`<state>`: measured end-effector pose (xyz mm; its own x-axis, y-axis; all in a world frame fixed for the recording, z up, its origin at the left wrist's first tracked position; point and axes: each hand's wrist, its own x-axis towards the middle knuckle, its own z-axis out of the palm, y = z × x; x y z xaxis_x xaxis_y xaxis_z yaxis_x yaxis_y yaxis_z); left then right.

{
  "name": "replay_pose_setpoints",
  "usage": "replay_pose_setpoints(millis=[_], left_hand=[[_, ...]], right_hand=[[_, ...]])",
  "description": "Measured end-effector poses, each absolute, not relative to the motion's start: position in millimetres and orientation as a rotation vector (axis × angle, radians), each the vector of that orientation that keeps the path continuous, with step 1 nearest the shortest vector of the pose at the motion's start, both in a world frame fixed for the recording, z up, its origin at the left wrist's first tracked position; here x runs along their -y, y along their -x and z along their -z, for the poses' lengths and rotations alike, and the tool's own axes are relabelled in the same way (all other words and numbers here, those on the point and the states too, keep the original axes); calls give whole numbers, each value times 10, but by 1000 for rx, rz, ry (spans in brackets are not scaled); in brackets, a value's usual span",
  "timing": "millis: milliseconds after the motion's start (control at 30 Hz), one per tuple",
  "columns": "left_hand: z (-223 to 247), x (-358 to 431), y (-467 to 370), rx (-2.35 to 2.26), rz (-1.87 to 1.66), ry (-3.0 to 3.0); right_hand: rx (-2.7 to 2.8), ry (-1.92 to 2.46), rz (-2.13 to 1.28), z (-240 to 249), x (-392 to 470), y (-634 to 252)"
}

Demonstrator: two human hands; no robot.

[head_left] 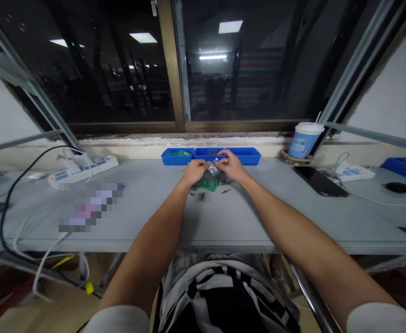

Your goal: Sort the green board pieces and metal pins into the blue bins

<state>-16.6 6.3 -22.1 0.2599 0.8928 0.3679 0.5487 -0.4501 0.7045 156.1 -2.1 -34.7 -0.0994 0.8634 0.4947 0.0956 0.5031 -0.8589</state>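
Between my two hands is a small clear plastic bag (214, 166), pinched from both sides over the grey table. My left hand (196, 171) has its fingers closed on the bag's left edge. On the other side my right hand (231, 165) grips the bag between thumb and finger. Just below them lie a green piece (208, 185) and several small dark metal parts (226, 190). A small clear packet (202, 197) rests nearer to me. What the bag contains is too small to tell.
Behind my hands stand blue bins (177, 157), the left one with green items. A lidded cup (303, 141) and a black phone (319, 181) are at the right. Power strips (85, 171) and cables lie on the left, beside a blurred-out object (92, 207).
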Motion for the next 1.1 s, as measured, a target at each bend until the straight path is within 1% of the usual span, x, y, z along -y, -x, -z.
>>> replay_pose_setpoints(millis=[300, 367, 500, 600, 767, 900, 1000, 1100], left_hand=[[77, -18, 251, -1607, -1053, -1987], [49, -6, 262, -1637, -1047, -1993], [40, 0, 249, -1640, -1017, -2033], [47, 3, 240, -1636, -973, -2066], [48, 39, 246, -1573, -776, -2139], [62, 67, 244, -1462, -611, -2250], [86, 50, 247, -1421, -580, -2300], [119, 3, 261, -1339, -616, -2269]], right_hand=[[1421, 994, -764, 318, -15, -1638], [1369, 1017, -821, 311, -57, -1656], [1315, 972, -1064, 327, -155, -1673], [1284, 955, -1123, 347, -188, -1688], [1312, 1039, -1039, 369, -166, -1709], [1538, 1135, -822, 409, -125, -1690], [1743, 1169, -690, 425, -80, -1679], [1871, 1145, -674, 410, -28, -1680]])
